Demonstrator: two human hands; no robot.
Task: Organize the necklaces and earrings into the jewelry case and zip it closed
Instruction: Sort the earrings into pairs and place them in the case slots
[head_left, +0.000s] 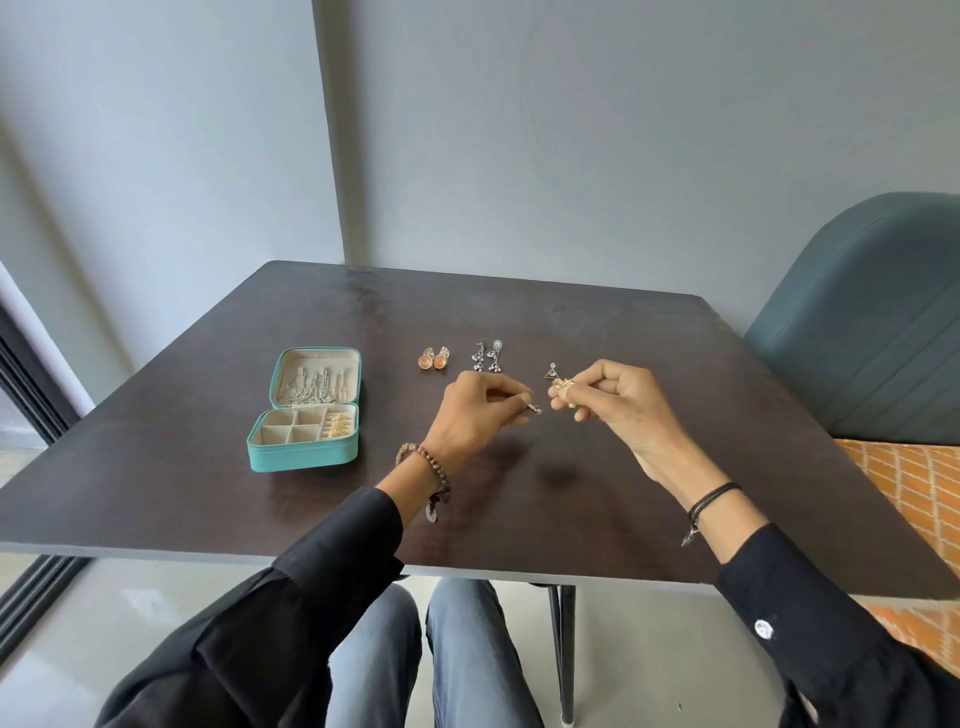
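Note:
A teal jewelry case lies open at the table's left. Necklaces hang in its lid, and a gold earring sits in a right compartment. On the table lie a pair of orange earrings, a pair of long silver dangle earrings and a small triangular earring. My right hand pinches a gold earring above the table. My left hand pinches a small earring piece just left of it.
The dark wooden table stands against a grey wall. A blue-green chair sits at the right, with an orange patterned cushion beside it. A table leg and my knees show below the near edge.

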